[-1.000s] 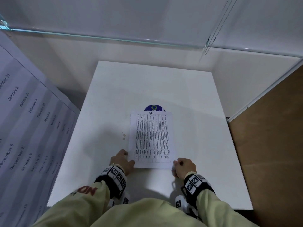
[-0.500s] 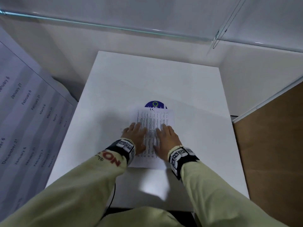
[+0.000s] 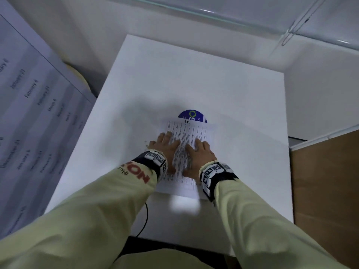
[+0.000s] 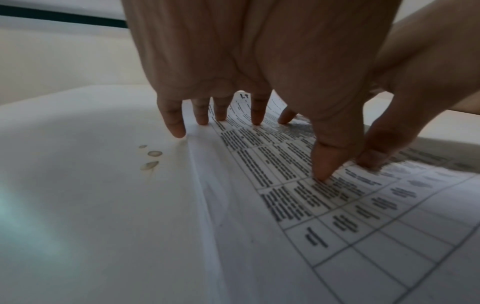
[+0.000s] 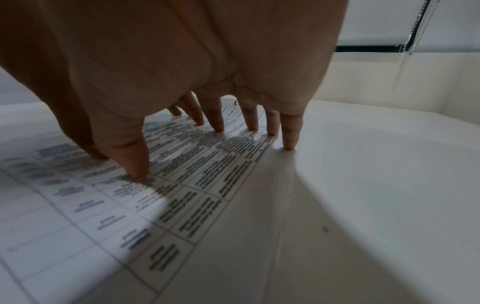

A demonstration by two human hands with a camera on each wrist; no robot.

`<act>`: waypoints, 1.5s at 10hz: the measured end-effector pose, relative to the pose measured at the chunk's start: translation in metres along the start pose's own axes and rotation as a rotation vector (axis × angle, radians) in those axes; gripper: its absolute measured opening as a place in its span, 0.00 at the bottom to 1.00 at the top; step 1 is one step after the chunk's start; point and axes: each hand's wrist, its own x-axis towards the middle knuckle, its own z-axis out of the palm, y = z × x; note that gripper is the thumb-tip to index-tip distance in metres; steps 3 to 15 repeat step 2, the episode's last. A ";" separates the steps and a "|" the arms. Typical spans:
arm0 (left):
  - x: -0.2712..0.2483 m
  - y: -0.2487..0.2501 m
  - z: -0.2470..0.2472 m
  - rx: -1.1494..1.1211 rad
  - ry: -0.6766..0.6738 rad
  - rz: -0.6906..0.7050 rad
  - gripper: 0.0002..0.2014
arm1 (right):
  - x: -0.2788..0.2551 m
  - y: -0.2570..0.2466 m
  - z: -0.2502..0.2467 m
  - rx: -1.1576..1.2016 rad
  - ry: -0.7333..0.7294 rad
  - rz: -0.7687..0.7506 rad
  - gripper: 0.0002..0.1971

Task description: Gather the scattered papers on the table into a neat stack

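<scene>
A stack of printed papers [image 3: 184,133] with a table of text on top lies in the middle of the white table [image 3: 194,78]. My left hand [image 3: 165,146] lies flat on the stack's left half, fingers spread and straight. My right hand [image 3: 198,152] lies flat on its right half the same way. In the left wrist view the left fingertips [image 4: 324,174] press on the top sheet [image 4: 337,226] near its left edge. In the right wrist view the right fingertips [image 5: 137,172] press on the sheet [image 5: 182,195], the little finger near the right edge.
A blue round sticker [image 3: 192,115] shows from under the stack's far edge. A few small stains [image 4: 152,159] mark the table left of the papers. A large calendar sheet [image 3: 29,123] hangs at the left. A brown board [image 3: 326,181] stands at the right.
Both hands moved from the stack's near corners, where their fingers were curled, onto the top sheet and now lie flat on it. The view has shifted closer and to the left.
</scene>
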 end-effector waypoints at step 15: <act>-0.014 0.003 -0.008 0.008 0.052 -0.025 0.55 | -0.004 -0.005 -0.011 -0.025 0.057 0.029 0.51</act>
